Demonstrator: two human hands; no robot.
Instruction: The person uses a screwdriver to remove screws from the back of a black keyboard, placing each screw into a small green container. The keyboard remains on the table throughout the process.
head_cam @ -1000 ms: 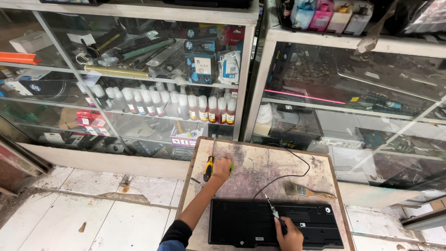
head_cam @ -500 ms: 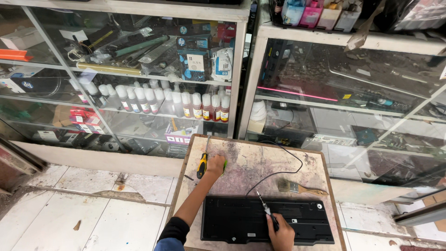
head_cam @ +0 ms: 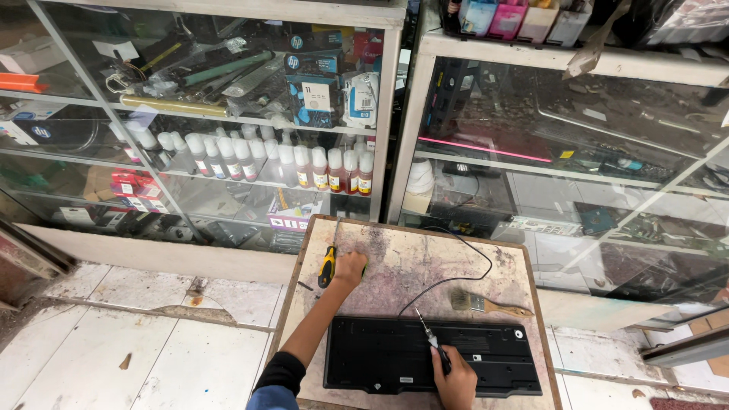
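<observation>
Black plastic marks the main item: a keyboard lies face-down, back panel up, on the near half of a small stained wooden table. A thin black cable runs from the keyboard's far edge in a curve across the tabletop.

Right hand: closed around the dark handle of a slim screwdriver. The shaft points away from the person and ends near the keyboard's far edge; whether the tip sits in a screw is too small to tell.

Left hand: arm extended across the left side of the table, fingers curled, resting on the tabletop. A yellow-and-black screwdriver lies just beside it on the left. Contact between hand and tool cannot be confirmed, nor whether the fingers enclose anything.

A wooden-handled paintbrush lies on the table just beyond the keyboard, bristles to the left.

Behind the table stand glass display cabinets. The left cabinet holds a row of ink bottles on its middle shelf. White floor tiles lie to the left.
</observation>
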